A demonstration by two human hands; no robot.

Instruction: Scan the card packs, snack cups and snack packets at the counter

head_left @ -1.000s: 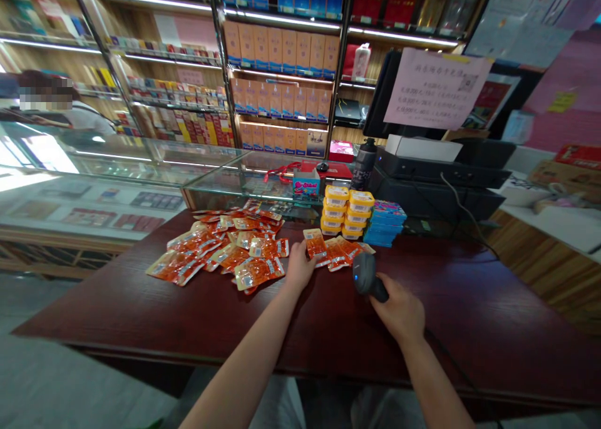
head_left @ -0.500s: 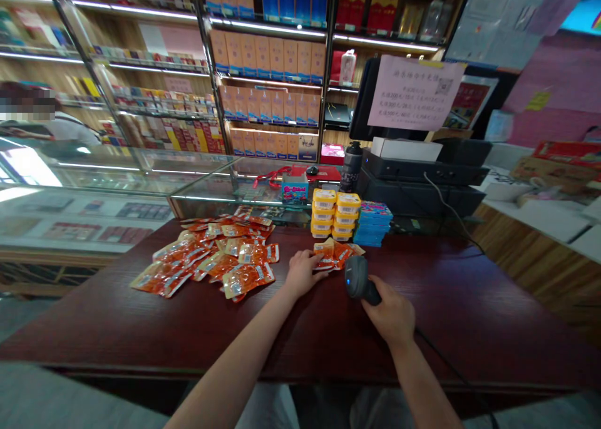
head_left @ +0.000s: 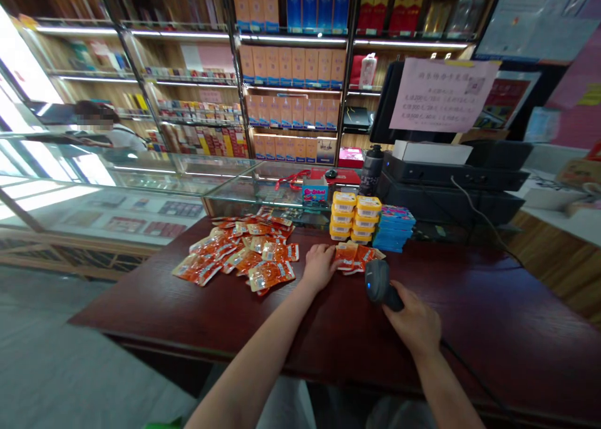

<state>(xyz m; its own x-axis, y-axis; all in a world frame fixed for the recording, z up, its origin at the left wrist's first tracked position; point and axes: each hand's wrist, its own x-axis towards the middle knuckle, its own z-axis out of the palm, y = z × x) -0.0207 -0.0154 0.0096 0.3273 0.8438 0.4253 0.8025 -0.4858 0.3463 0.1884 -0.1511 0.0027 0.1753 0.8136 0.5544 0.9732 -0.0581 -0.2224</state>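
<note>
My left hand rests on the dark table at the left edge of a small pile of orange snack packets. Its fingers are stretched out, and the tips touch or nearly touch the packets. A black barcode scanner with a lit blue light is gripped in my right hand, its head just in front of that pile. Farther left, a larger heap of similar orange packets is spread out. Behind the small pile stand stacked yellow-lidded tubs, with a stack of blue packs beside them.
The scanner's cable runs off toward the lower right. Behind the goods are a glass display counter, a black bottle and a monitor with a pink notice. Another person is at the far left.
The view has swung left, so everything appears farther right. My left hand's fingers have drawn back slightly from over the small pile to its left edge. The scanner stays in my right hand.
</note>
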